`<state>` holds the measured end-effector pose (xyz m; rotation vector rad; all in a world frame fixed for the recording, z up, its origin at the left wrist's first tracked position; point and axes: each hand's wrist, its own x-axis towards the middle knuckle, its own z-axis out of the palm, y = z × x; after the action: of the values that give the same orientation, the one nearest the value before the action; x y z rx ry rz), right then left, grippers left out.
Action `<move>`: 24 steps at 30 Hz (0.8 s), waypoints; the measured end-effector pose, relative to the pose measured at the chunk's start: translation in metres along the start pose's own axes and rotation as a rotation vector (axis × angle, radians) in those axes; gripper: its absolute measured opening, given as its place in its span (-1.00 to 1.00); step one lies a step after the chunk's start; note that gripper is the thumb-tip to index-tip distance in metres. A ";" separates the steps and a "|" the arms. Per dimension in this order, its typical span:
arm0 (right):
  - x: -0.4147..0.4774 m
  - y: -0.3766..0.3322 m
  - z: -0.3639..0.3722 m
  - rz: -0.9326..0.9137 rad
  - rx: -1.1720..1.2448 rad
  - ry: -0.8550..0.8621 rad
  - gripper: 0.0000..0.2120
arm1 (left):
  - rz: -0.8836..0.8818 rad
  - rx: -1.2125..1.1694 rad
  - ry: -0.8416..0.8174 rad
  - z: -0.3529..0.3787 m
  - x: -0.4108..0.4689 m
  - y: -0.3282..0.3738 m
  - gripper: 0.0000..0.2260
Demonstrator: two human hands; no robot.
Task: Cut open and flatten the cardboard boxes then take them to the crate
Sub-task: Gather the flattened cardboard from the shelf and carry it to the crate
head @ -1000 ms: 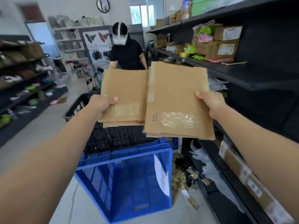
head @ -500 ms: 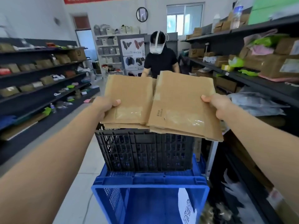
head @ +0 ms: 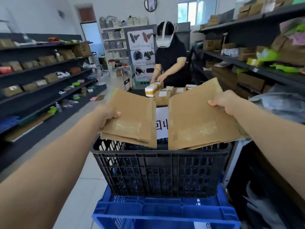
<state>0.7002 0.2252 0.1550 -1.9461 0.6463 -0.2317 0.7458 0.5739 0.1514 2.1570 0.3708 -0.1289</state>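
I hold two flattened cardboard boxes over a black plastic crate (head: 161, 169). My left hand (head: 108, 114) grips the left flattened box (head: 132, 119) by its left edge. My right hand (head: 224, 100) grips the right flattened box (head: 196, 118) by its upper right edge. Both pieces tilt down toward the crate's open top, with a gap between them, and their lower edges hang at about rim height. A white sheet with black print (head: 162, 123) shows through the gap.
A blue crate (head: 165, 212) sits in front of the black one, at my feet. Dark shelves with boxes line both sides of the aisle. A person with a white headset (head: 170, 57) handles parcels beyond the crate.
I have stepped closer to the black crate. The two flattened boxes, overlapping before, have moved apart and dropped toward the crate's open top.
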 end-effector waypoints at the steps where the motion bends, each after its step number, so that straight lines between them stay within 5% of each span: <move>1: 0.005 0.002 0.008 0.003 -0.032 -0.031 -0.56 | -0.020 0.039 -0.050 0.006 0.007 -0.003 -0.62; 12: 0.025 0.021 0.073 0.264 -0.428 -0.118 -0.50 | -0.202 0.305 -0.301 0.041 0.090 -0.056 -0.43; 17: 0.046 0.045 0.095 0.351 -0.487 -0.188 -0.55 | -0.308 0.284 -0.341 0.061 0.113 -0.069 -0.58; 21: 0.065 0.071 0.107 0.488 -0.490 -0.242 -0.86 | -0.377 0.320 -0.381 0.067 0.126 -0.075 -0.60; 24: 0.092 0.094 0.117 0.511 -0.496 -0.293 -0.77 | -0.455 0.264 -0.399 0.067 0.141 -0.084 -0.62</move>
<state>0.7960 0.2361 0.0077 -2.1342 1.0423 0.5704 0.8566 0.5946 0.0144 2.1985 0.6297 -0.8935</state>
